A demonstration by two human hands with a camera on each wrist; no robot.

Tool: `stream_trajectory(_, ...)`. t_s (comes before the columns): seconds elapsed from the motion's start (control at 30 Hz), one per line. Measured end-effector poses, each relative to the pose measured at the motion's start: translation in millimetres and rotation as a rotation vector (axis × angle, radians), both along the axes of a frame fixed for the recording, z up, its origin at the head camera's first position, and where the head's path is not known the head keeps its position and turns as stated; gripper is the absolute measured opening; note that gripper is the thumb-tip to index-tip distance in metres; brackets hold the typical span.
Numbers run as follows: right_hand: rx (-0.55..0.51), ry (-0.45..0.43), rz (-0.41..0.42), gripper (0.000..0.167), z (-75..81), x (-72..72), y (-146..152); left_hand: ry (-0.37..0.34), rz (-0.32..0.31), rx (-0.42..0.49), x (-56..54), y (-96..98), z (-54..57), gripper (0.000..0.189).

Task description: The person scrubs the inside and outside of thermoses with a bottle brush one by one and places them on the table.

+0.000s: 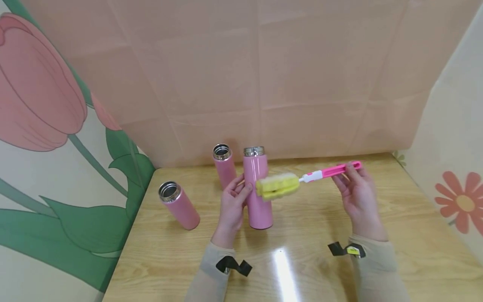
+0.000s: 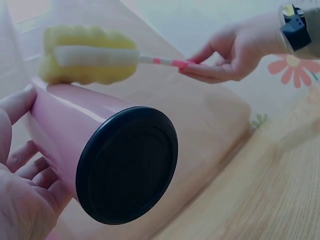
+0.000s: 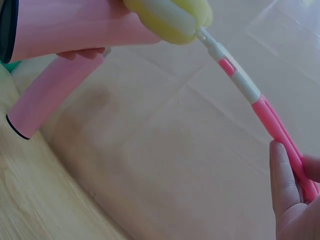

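My left hand grips a pink thermos bottle round its side, thumb in front. The bottle has no lid, and its steel neck points up in the head view; its black base faces the left wrist camera, lifted off the table. My right hand pinches the pink handle of a bottle brush between thumb and fingers. The brush's yellow and white sponge head lies across the bottle's side, close to my left thumb. The handle's white section joins it to the sponge.
Two more lidless pink bottles stand on the wooden table: one bottle behind my left hand, another bottle to its left. A pinkish sheet hangs along the table's back edge. Flowered walls flank both sides.
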State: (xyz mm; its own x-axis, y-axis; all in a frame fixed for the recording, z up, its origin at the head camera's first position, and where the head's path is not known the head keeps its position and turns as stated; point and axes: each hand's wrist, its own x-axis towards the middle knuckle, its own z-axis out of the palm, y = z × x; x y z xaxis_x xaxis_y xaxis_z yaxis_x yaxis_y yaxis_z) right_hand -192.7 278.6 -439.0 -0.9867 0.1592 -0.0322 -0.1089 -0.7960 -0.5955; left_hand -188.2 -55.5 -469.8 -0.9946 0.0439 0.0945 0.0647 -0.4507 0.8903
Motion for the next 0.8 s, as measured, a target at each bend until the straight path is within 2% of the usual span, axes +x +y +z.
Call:
stream_trajectory(0.1, 0.077, -0.011, 0.028, 0.01, -1.3, -0.7, 0, -0.006, 0.015, 0.021, 0.7, -0.2, 0.9, 0.043)
stream_trajectory(0.27, 0.184, 0.03, 0.096, 0.009, -5.7, -1.8, 0, -0.011, 0.045, 0.069, 1.5, 0.5, 2.7, 0.037)
stream_trajectory(0.47, 0.224, 0.065, 0.159, 0.009, -11.4, -3.9, 0, -0.021, 0.061, 0.085, 0.9, 0.6, 3.1, 0.036)
stream_trajectory(0.8, 0.28, 0.058, 0.186, 0.008, -16.2, -7.0, 0, -0.051, 0.073, 0.099, 0.7, -0.9, 3.3, 0.032)
